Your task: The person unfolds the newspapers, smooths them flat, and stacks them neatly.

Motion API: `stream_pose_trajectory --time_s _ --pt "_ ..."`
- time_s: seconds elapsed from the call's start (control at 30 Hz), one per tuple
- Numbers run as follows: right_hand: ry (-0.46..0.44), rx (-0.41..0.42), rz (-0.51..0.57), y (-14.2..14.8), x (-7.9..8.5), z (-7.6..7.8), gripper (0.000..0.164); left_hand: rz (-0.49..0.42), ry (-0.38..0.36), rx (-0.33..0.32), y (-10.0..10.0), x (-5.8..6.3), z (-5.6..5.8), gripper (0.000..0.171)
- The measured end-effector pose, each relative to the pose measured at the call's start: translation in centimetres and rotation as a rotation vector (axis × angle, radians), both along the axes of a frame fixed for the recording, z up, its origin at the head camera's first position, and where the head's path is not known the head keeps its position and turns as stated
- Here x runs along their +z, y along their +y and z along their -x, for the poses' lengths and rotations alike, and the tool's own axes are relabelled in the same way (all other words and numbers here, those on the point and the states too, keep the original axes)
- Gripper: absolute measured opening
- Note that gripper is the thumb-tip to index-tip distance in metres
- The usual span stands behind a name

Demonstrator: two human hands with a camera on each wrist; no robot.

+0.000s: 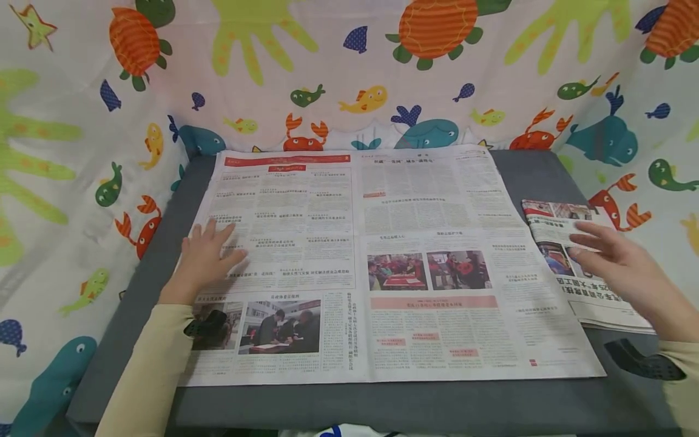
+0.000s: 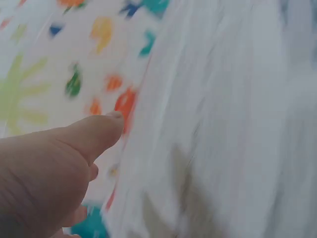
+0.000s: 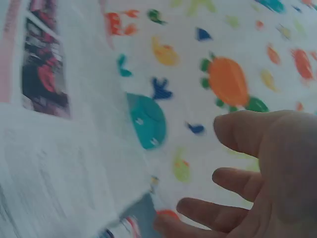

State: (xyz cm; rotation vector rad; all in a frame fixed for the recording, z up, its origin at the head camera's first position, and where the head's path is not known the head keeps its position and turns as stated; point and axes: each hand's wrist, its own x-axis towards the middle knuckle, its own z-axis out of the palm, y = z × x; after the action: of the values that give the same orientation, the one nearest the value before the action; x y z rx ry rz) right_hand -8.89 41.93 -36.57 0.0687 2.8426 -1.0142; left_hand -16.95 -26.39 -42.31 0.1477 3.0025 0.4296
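A large newspaper (image 1: pixel 360 212) lies spread out on the grey table, its centre fold running front to back. My left hand (image 1: pixel 204 261) is over its left page with the fingers spread, holding nothing. In the left wrist view, the thumb of that hand (image 2: pixel 64 158) points across in front of the patterned cloth, beside the blurred white paper. Off the right edge of the spread newspaper, my right hand (image 1: pixel 622 264) overlaps a folded newspaper (image 1: pixel 557 233) in the head view. Its fingers (image 3: pixel 218 213) are apart and loosely extended, with nothing between them.
A white cloth (image 1: pixel 327 73) printed with sea animals hangs behind the table and at both sides. The grey table (image 1: pixel 382 406) shows along the front and left edges. Dark bands (image 1: pixel 644 361) sit at both wrists.
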Motion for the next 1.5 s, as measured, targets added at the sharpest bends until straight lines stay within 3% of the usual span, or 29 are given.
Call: stream_pose_trajectory --time_s 0.1,0.23,0.37,0.53,0.87,1.07,1.2,1.3,1.5 --pt "-0.017 0.14 -0.173 -3.2 -1.1 1.6 0.076 -0.007 -0.025 -0.078 2.5 -1.1 0.3 0.08" --pt "0.02 0.273 -0.326 -5.3 -4.7 3.7 0.085 -0.01 -0.077 -0.102 4.3 -2.3 0.4 0.084" --pt "-0.006 0.305 -0.409 -5.5 -7.3 4.9 0.096 0.009 -0.125 -0.078 4.7 -3.1 0.4 0.086" --pt "-0.086 0.312 -0.431 -5.4 -8.4 5.2 0.102 0.015 -0.162 -0.054 4.3 -3.6 0.5 0.089" --pt "-0.128 0.295 -0.415 -5.6 -8.0 5.0 0.101 0.027 -0.155 -0.046 3.8 -3.8 0.8 0.091" --pt "-0.087 0.298 -0.416 -4.9 -8.4 4.7 0.098 0.014 -0.141 -0.05 4.0 -3.8 0.8 0.091" --pt "-0.065 0.286 -0.34 -3.9 -7.9 4.5 0.094 0.026 -0.151 -0.049 4.0 -3.8 0.8 0.092" --pt "-0.052 0.226 -0.276 -2.6 -6.5 4.5 0.093 0.024 -0.151 -0.046 4.1 -3.4 0.8 0.092" --pt "-0.012 0.056 -0.28 0.3 -3.8 4.3 0.09 0.017 -0.13 -0.038 4.1 -2.6 0.9 0.092"
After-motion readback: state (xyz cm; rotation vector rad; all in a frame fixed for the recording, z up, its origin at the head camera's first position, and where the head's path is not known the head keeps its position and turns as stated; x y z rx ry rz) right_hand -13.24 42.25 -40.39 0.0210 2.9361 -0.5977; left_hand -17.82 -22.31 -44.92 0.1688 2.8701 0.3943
